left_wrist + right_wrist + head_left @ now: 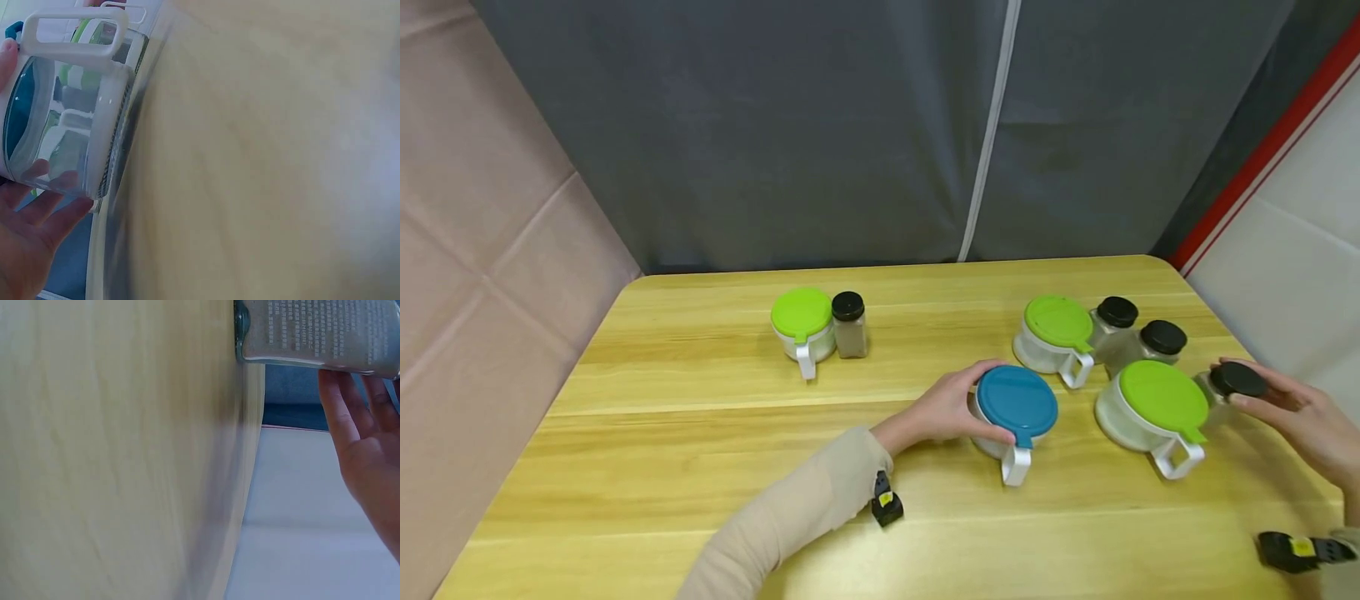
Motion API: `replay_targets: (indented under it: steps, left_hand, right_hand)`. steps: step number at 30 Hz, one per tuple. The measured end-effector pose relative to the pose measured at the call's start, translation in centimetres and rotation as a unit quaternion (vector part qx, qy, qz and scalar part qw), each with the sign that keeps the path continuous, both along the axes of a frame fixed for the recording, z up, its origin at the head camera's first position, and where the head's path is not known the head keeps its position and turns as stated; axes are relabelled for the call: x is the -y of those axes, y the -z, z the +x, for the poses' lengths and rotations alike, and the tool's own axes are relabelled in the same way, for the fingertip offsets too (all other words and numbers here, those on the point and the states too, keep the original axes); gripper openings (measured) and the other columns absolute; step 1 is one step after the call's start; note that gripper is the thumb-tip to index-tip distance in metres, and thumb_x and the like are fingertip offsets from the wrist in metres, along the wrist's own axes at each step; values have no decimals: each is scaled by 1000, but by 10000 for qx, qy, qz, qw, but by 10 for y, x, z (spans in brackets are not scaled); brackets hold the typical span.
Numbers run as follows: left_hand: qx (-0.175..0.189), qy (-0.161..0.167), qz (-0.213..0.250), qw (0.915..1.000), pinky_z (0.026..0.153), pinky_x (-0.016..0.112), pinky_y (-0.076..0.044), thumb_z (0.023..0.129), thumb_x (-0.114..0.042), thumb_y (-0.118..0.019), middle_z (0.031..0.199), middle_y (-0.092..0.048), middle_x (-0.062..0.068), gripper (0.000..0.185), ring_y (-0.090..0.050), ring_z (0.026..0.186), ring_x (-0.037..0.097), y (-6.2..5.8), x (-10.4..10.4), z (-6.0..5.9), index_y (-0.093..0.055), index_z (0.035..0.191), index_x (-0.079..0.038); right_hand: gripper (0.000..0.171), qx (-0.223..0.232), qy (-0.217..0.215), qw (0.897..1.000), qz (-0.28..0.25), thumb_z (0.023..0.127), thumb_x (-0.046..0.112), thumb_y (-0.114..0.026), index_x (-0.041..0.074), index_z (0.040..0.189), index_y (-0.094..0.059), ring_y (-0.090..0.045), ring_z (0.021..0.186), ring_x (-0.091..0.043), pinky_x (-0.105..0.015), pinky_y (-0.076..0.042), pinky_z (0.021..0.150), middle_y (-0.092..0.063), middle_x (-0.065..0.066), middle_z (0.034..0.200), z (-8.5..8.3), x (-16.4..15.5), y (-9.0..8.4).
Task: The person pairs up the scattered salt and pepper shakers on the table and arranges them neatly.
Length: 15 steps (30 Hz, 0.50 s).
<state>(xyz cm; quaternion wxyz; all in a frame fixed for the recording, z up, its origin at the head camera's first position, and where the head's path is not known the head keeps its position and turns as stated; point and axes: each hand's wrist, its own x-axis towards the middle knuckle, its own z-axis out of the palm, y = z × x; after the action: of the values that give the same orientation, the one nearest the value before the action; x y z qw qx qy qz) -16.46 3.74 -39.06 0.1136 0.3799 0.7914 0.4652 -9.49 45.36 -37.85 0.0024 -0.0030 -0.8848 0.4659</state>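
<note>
In the head view, my left hand (pixel 951 408) grips a clear seasoning jar with a blue lid (pixel 1017 404) and a white handle, thumb on the near side. The left wrist view shows the jar's white base (pixel 114 119) and the fingers of my left hand (pixel 31 234) along its clear wall. At the right, my right hand (pixel 1303 417) holds a spice bottle with a black cap (pixel 1238 379) between thumb and fingers. Printed text covers this glass bottle (pixel 312 331) in the right wrist view, its bottom close to the tabletop.
Between the hands stand two green-lidded jars, one nearer (pixel 1163 402) and one farther (pixel 1058 322), with two black-capped bottles (pixel 1163 337) behind. Another green-lidded jar (pixel 802 313) and a bottle (pixel 850 329) stand at the back left of the wooden table (pixel 700 467).
</note>
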Motion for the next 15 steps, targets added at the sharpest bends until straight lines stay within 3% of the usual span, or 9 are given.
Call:
replay_targets:
  steps: [5,9,12,15]
  left_hand:
    - [72,1,102,9999,87,23,-37,62,-33,-80,118,-51,-4,85,-46,105,5,0,9,1,-35,133,-19]
    - [115,-18,70,9999,88,24,-37,63,-33,-80,119,-51,-4,83,-46,106,5,-2,19,2,-35,132,-20]
    - [210,-42,66,9997,88,25,-37,64,-31,-79,120,-50,-4,82,-45,107,6,-5,27,1,-35,132,-19]
    - [359,-72,72,9993,88,24,-37,64,-29,-79,121,-49,-2,82,-45,108,7,-8,36,0,-35,132,-18]
  right_hand:
    - [56,-287,175,9989,-317,89,6,-52,18,139,-30,-42,89,18,-5,-36,63,-43,30,105,1,-2,-1]
    - [58,-436,433,9981,-4,90,10,-51,20,140,-23,-36,96,18,-4,-33,69,-36,27,114,4,-5,-1]
    - [58,-761,409,9958,295,90,8,-51,18,140,-23,-35,101,15,-2,-29,74,-36,23,122,-4,-40,25]
    - [56,-1198,237,9925,10,87,-3,-51,9,138,-31,-44,99,10,-4,-33,74,-46,19,117,-10,-67,36]
